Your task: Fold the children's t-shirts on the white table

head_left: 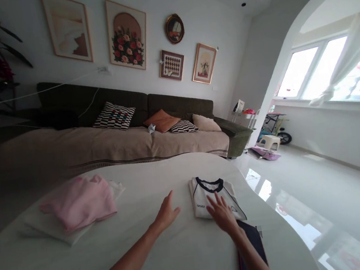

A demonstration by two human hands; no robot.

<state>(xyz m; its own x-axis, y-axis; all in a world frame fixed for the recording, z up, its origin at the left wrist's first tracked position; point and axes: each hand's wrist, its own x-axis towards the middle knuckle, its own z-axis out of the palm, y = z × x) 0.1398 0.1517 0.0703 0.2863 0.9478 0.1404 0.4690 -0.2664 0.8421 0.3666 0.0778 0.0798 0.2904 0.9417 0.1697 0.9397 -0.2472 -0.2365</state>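
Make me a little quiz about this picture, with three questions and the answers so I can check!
1. Pick one: which hand is nearer the folded shirt? A) left B) right
2. True or false: the left hand is apart from the pink cloth.
3. How many rectangular framed pictures hang above the sofa?

Key: 1. B, the right hand. 2. True. 3. Four.
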